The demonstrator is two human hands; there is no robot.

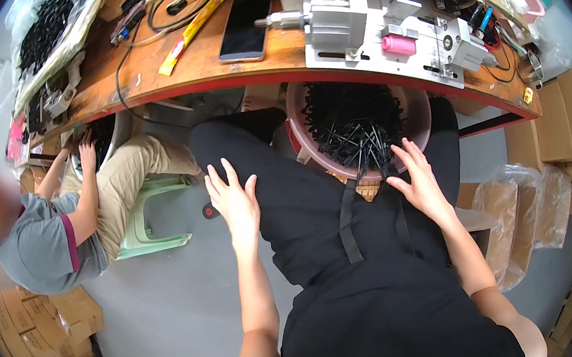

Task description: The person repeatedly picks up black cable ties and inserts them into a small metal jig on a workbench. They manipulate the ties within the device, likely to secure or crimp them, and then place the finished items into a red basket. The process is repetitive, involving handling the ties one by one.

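Observation:
My left hand is spread beside my left thigh, holding nothing. Near the rim of a pink tub, my right hand has its fingers apart, with nothing seen in it. The tub, between my knees under the table edge, is heaped with thin black plastic pieces. Above it on the table is a silver metal machine with a pink cylindrical part. A dark phone lies left of the machine, and a yellow packet left of that.
A co-worker sits at the left, hands in another tub of black pieces. A green stool stands beside them. Stacked cardboard boxes fill the lower left; open cartons and plastic film stand at right. The red table edge overhangs my knees.

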